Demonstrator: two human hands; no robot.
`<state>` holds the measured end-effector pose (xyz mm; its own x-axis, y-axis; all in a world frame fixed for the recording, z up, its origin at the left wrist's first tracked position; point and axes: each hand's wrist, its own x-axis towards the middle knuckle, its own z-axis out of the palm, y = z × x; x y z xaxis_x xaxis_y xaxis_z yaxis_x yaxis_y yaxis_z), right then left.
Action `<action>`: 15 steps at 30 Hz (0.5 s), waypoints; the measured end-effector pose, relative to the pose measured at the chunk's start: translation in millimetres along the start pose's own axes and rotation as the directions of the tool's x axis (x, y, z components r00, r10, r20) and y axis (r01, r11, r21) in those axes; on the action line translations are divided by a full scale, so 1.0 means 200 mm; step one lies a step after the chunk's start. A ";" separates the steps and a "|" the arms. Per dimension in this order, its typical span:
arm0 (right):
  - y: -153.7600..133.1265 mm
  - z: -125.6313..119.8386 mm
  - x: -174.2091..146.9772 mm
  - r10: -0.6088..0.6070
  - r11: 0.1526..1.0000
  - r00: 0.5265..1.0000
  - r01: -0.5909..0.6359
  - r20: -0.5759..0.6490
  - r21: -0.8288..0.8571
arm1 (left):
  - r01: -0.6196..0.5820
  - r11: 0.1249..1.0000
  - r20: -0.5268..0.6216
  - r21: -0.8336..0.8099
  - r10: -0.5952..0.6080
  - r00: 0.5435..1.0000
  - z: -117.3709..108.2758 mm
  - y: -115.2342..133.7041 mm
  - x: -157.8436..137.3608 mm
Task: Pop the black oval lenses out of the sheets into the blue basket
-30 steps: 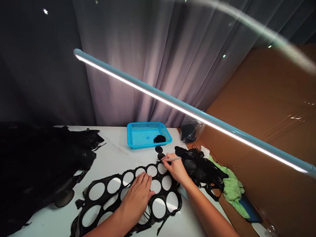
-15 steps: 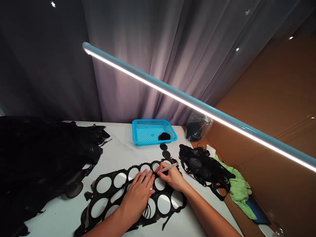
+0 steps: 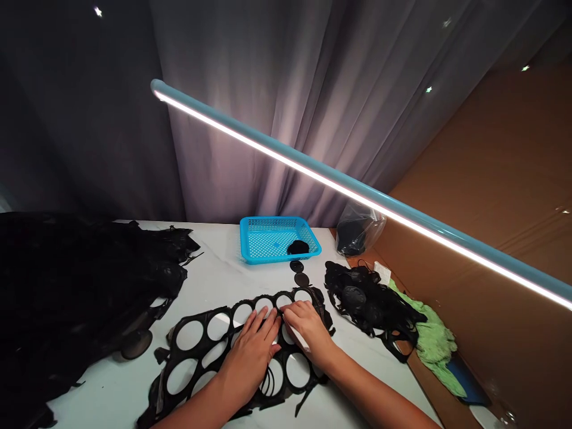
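A black, rubbery-looking sheet (image 3: 196, 355) with rows of round holes lies across the white table. My left hand (image 3: 250, 348) rests flat on its middle, fingers stretched and slightly spread. Beside it, my right hand (image 3: 311, 329) is closed around a slim, pale, pen-shaped tool (image 3: 298, 338). The tool slants under the palm, and its working end is hidden by my fingers near a hole in the upper row. Thin black rings (image 3: 268, 381) lie in a lower hole by my left wrist. Two loose black discs (image 3: 301, 279) lie beyond the sheet.
A blue perforated basket (image 3: 263, 260) holds black discs (image 3: 298, 246). At left rises a big black heap (image 3: 80, 298). Black scraps (image 3: 370, 301) lie at right, beside a green cloth (image 3: 433, 345) and a plastic bag (image 3: 357, 229). A lit tube lamp (image 3: 277, 149) crosses above.
My right hand has turned palm-down over the sheet, and the tool has swung from pointing up and right to slanting down and right. My left hand stays in place.
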<state>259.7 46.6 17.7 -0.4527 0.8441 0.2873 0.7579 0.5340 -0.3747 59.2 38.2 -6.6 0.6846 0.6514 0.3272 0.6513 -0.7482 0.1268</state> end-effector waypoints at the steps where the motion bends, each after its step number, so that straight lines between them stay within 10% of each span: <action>1: 0.02 -0.01 0.01 0.004 0.999 1.000 -0.005 -0.031 -0.033 | 0.004 1.000 -0.002 -0.008 -0.004 1.000 0.00 0.00 0.00; 4: 0.16 -0.09 0.09 0.140 0.979 0.959 -0.171 -0.245 -0.108 | -0.001 1.000 -0.010 -0.031 0.001 1.000 0.01 0.00 -0.01; 9: 0.42 -0.30 0.17 0.374 0.902 0.756 -0.431 -0.538 0.020 | 0.033 0.999 -0.018 0.020 -0.033 0.999 0.00 -0.07 0.01; 11: 0.42 -0.33 0.15 0.469 0.878 0.724 -0.445 -0.506 0.176 | 0.063 0.997 -0.025 0.035 -0.062 0.998 -0.03 -0.10 0.05; 15: 0.25 -0.27 0.08 0.544 0.767 0.813 -0.380 -0.209 0.517 | 0.094 0.995 -0.027 0.022 -0.093 0.995 -0.13 -0.07 0.10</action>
<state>315.2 85.0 50.9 0.1422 0.9664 0.2140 0.5106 0.1136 -0.8523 54.7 58.8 21.8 0.6116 0.7146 0.3394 0.7199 -0.6807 0.1360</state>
